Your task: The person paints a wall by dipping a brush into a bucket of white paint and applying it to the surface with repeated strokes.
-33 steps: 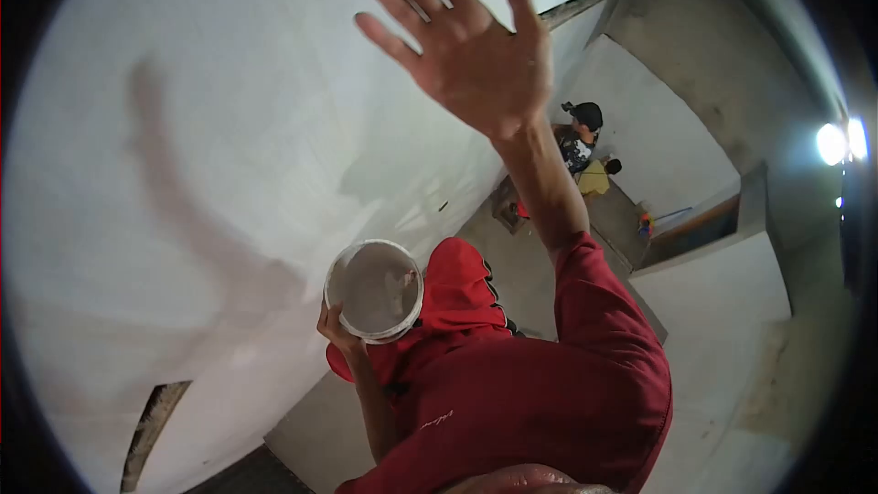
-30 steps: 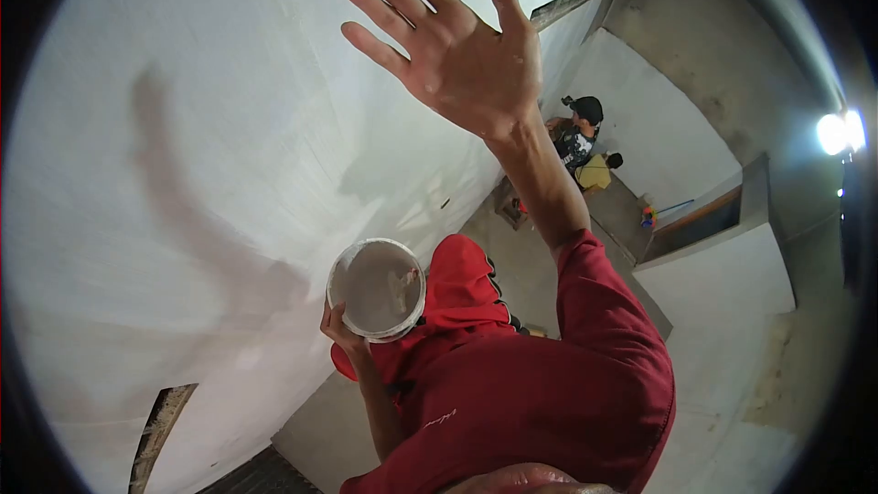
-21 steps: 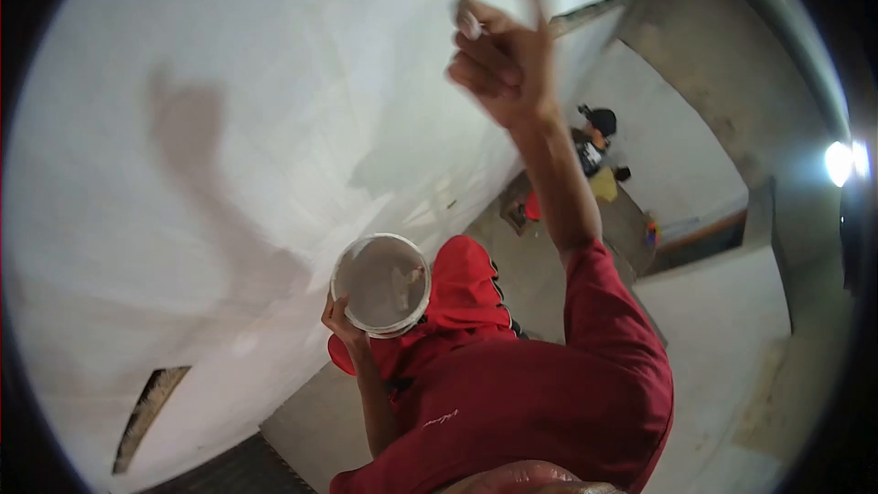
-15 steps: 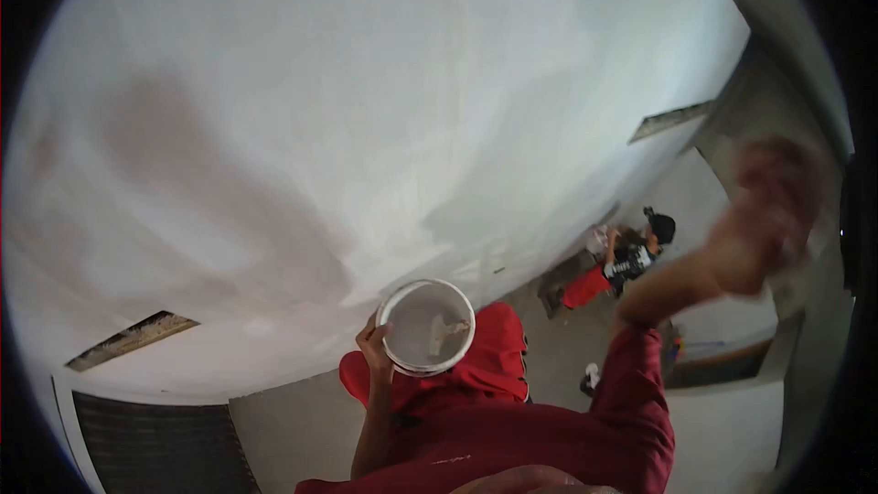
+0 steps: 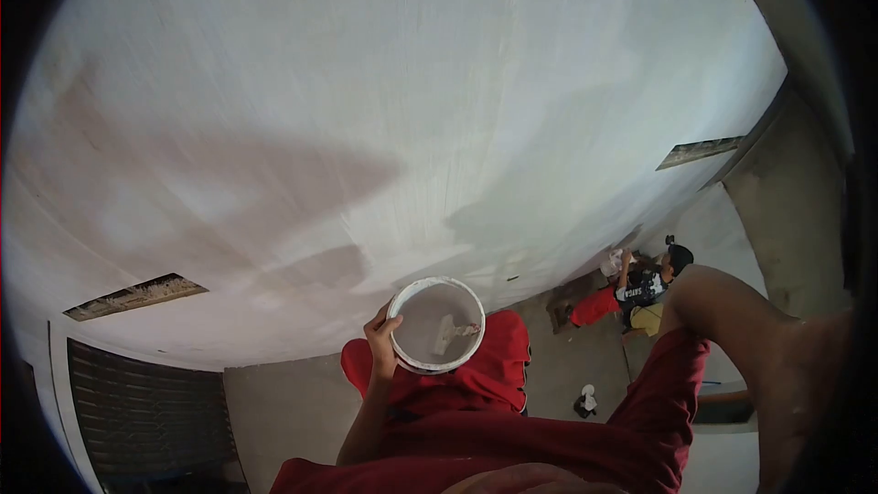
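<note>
My left hand [image 5: 382, 338] grips the rim of a white bucket [image 5: 409, 291] at its left side, with the thumb over the edge. Inside the bucket lies a scraper-like tool [image 5: 445, 337] with whitish smears. The bucket is above my red trousers [image 5: 498, 348]. My right arm is bent at the right edge; my right hand [image 5: 828, 357] is dark and blurred there, its fingers not discernible. In front stands a large whitish wall [image 5: 412, 128] with streaks and shadows.
Another person [image 5: 643, 285] in a dark top and red trousers is near the wall at the right. A small black-and-white object [image 5: 585, 401] lies on the floor [image 5: 302, 421]. The wall has narrow openings [image 5: 137, 296] at left and right. A dark slatted shutter [image 5: 146, 412] stands lower left.
My right hand has moved down and toward the right edge, the elbow now bent. The bucket is slightly further right in view. The wall and other person appear shifted as the camera turned.
</note>
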The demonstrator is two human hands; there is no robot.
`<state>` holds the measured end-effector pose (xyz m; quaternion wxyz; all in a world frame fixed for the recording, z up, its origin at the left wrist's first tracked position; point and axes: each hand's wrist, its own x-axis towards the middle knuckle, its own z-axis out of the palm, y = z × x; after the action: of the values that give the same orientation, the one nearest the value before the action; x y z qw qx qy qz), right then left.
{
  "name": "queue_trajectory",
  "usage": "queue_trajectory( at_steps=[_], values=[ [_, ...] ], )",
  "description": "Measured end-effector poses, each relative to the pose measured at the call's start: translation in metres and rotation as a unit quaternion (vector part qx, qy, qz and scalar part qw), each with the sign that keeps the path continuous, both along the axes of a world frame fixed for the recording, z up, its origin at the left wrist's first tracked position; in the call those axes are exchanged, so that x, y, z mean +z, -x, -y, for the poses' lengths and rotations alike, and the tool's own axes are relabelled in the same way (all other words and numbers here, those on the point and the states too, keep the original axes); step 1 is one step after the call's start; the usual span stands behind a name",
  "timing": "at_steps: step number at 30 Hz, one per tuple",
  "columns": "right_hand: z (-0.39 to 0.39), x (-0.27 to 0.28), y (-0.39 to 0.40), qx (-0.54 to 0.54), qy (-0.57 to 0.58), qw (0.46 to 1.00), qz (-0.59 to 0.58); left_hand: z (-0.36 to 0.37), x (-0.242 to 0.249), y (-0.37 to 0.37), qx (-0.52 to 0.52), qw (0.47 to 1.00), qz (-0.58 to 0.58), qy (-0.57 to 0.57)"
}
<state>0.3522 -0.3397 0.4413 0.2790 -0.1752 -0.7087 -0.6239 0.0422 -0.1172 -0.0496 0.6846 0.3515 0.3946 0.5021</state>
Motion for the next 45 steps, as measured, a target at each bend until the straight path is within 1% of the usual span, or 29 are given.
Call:
queue_trajectory(
  at_steps=[3, 5, 6, 7, 8, 10, 11, 13, 14, 16, 17, 18, 20, 21, 22, 23, 25, 26, 27, 28, 29, 33, 35, 36, 37, 39, 40, 44, 45],
  values=[
    [0.001, 0.002, 0.002, 0.003, 0.0, 1.0, 0.005, -0.002, -0.001, 0.0, -0.004, 1.0, -0.002, -0.016],
    [0.001, 0.004, 0.0, 0.006, 0.002, 1.0, 0.003, 0.004, 0.009, 0.013, -0.01, 1.0, -0.01, 0.013],
    [0.002, 0.007, 0.002, 0.007, 0.004, 1.0, 0.013, 0.004, 0.013, 0.0, -0.015, 1.0, 0.001, 0.022],
    [0.003, 0.006, 0.003, 0.006, 0.0, 1.0, 0.013, -0.002, 0.003, -0.005, 0.019, 0.999, -0.004, -0.031],
    [0.003, 0.007, 0.001, 0.003, 0.004, 1.0, 0.007, -0.009, -0.006, 0.006, -0.008, 1.0, 0.007, -0.018],
    [-0.003, 0.019, 0.0, 0.008, 0.02, 1.0, 0.008, 0.004, 0.018, 0.004, -0.049, 0.997, 0.048, 0.033],
    [-0.003, 0.022, -0.001, 0.01, 0.012, 1.0, 0.012, 0.009, 0.027, -0.001, -0.033, 0.999, 0.023, -0.011],
    [-0.002, 0.026, -0.003, 0.004, 0.003, 1.0, 0.013, -0.01, 0.005, -0.012, 0.002, 0.999, 0.01, -0.038],
    [-0.004, 0.034, -0.006, 0.007, 0.011, 1.0, 0.001, 0.002, 0.001, -0.005, 0.019, 0.999, -0.014, -0.026],
    [-0.003, 0.042, -0.009, 0.008, 0.012, 1.0, -0.008, 0.011, 0.003, 0.006, 0.006, 0.999, -0.043, -0.003],
    [-0.002, 0.042, -0.014, 0.008, 0.007, 1.0, -0.004, 0.005, -0.001, -0.003, 0.005, 0.999, -0.046, -0.005],
    [0.0, 0.04, -0.017, 0.011, -0.008, 1.0, 0.002, 0.007, -0.007, -0.009, 0.031, 0.999, 0.006, -0.032],
    [-0.002, 0.038, -0.023, 0.016, -0.018, 1.0, 0.0, 0.006, 0.008, -0.014, 0.029, 0.999, -0.006, -0.029],
    [-0.006, 0.036, -0.025, 0.015, -0.023, 1.0, 0.001, 0.009, 0.013, -0.011, 0.012, 1.0, 0.001, 0.002],
    [-0.015, 0.033, -0.025, 0.022, -0.018, 1.0, 0.008, 0.011, 0.047, -0.021, -0.014, 0.999, 0.042, 0.012],
    [-0.018, 0.029, -0.025, 0.023, -0.023, 0.999, 0.006, 0.012, 0.02, -0.022, 0.007, 0.998, -0.013, 0.054],
    [-0.02, 0.026, -0.028, 0.037, -0.04, 0.998, -0.007, -0.005, -0.009, -0.014, 0.035, 0.999, -0.023, -0.028],
    [-0.02, 0.026, -0.029, 0.04, -0.039, 0.998, -0.011, 0.002, -0.015, -0.018, 0.042, 0.998, -0.021, -0.047],
    [-0.021, 0.025, -0.029, 0.04, -0.036, 0.998, -0.014, 0.008, -0.006, -0.02, 0.031, 0.999, -0.002, -0.019],
    [-0.024, 0.024, -0.029, 0.045, -0.037, 0.998, -0.017, 0.002, 0.014, -0.02, 0.025, 1.0, 0.018, 0.0],
    [-0.02, 0.021, -0.033, 0.042, -0.032, 0.998, -0.021, 0.011, 0.019, -0.025, 0.011, 0.999, 0.035, 0.028],
    [-0.02, 0.016, -0.047, 0.029, -0.036, 0.998, -0.03, 0.004, 0.006, -0.042, 0.037, 0.999, -0.008, -0.006],
    [-0.025, 0.016, -0.056, 0.034, -0.024, 0.998, -0.039, 0.008, 0.044, -0.048, 0.035, 0.984, -0.115, -0.128],
    [-0.027, 0.018, -0.057, 0.032, -0.008, 0.999, -0.038, 0.007, 0.034, -0.046, 0.008, 0.998, -0.035, -0.051],
    [-0.029, 0.017, -0.055, 0.027, -0.008, 0.999, -0.036, 0.005, 0.024, -0.044, -0.007, 0.999, 0.043, 0.031],
    [-0.025, 0.016, -0.057, 0.014, -0.006, 0.999, -0.037, -0.003, 0.006, -0.05, 0.002, 0.999, 0.036, -0.003],
    [-0.025, 0.016, -0.057, 0.013, -0.005, 0.999, -0.039, -0.001, 0.009, -0.047, 0.015, 0.999, 0.03, -0.017],
    [-0.022, 0.011, -0.051, 0.014, -0.003, 0.999, -0.046, 0.0, 0.021, -0.042, 0.001, 0.999, 0.043, 0.004],
    [-0.022, 0.013, -0.052, 0.012, 0.001, 0.998, -0.054, 0.0, 0.016, -0.041, 0.019, 1.0, 0.012, 0.005]
  ],
)
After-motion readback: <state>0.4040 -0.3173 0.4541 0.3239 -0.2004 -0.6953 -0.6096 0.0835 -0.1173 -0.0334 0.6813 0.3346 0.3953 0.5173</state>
